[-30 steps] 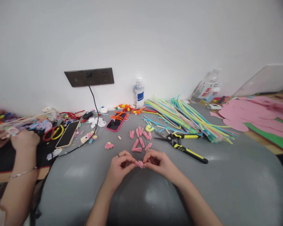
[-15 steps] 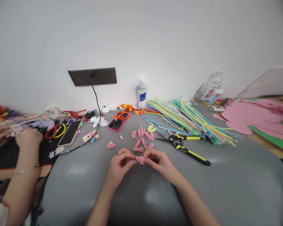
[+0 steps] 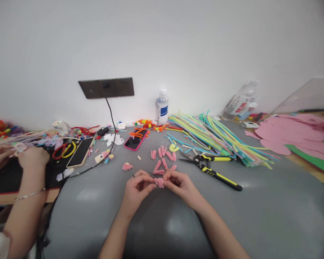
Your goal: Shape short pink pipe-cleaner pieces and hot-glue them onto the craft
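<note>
Pinching the same pink fuzzy piece [image 3: 159,182] between left hand [image 3: 137,189] and right hand [image 3: 179,186], fingertips closed on it, barely shifted from a moment ago above the grey table [image 3: 259,216].

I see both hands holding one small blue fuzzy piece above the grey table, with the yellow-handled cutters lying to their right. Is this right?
Not quite: the head view shows the fuzzy piece is pink, not blue. The left hand and right hand do hold it above the grey table, cutters to their right.

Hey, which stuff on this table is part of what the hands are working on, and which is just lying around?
In use:
left hand
right hand
pink pipe-cleaner piece
folded pink pieces
pipe-cleaner pile
cutters

Lying about:
two phones
water bottle
pink paper
</note>
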`<state>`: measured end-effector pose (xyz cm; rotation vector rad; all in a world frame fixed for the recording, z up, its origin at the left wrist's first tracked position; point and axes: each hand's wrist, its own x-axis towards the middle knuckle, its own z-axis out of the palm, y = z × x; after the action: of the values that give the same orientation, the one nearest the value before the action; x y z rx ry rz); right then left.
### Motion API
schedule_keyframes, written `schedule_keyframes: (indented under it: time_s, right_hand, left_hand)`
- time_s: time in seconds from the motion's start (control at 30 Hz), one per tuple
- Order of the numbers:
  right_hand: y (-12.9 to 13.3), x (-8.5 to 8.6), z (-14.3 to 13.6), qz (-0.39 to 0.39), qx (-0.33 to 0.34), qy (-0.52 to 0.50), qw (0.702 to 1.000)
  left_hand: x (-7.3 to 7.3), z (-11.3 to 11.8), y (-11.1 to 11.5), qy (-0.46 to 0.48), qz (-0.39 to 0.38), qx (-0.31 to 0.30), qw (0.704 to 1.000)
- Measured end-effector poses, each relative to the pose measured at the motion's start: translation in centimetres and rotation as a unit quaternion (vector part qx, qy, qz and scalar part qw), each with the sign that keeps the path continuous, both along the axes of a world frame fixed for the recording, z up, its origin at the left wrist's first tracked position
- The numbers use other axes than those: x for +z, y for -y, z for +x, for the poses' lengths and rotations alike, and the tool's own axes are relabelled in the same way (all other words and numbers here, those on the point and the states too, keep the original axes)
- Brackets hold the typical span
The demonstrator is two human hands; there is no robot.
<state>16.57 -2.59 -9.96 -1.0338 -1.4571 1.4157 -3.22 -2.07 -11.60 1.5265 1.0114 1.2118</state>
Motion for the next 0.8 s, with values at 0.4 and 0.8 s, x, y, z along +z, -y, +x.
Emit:
schedule_keyframes:
  time_s: [0.4, 0.8]
  right_hand:
    - [0.23, -0.24, -0.46, 0.011, -0.025, 0.008, 1.000]
    - [0.15, -0.20, -0.50, -0.003, -0.029, -0.006, 1.000]
  left_hand:
    - [0.26, 0.79, 0.08, -0.013, 0.009, 0.024, 1.000]
    - [0.30, 0.51, 0.12, -0.021, 0.028, 0.021, 0.999]
